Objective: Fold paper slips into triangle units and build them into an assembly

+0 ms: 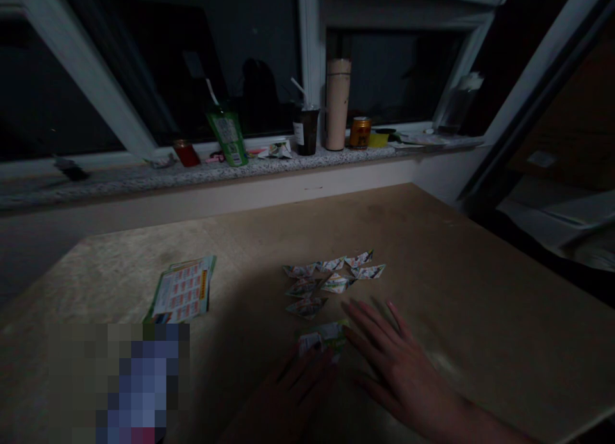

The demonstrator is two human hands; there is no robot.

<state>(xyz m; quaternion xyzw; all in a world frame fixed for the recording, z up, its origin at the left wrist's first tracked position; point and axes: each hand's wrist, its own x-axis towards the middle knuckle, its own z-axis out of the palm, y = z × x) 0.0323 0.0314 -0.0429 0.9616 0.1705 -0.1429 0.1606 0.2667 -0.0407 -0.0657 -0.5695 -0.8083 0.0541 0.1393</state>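
On the tan table (456, 264) lies a small folded piece of printed paper (323, 338), right in front of me. My left hand (288, 393), dim in shadow, touches its near left side with its fingertips. My right hand (394, 361) lies flat with fingers stretched out, its fingertips at the paper's right edge. Just beyond, several finished folded paper shapes (331, 279) sit in a loose cluster.
A stack of printed leaflets (185, 291) lies at the left of the table. The stone window sill (120, 178) behind holds a green cup with a straw (227, 135), a dark cup (306, 129), a tall flask (337, 104) and two cans (360, 132).
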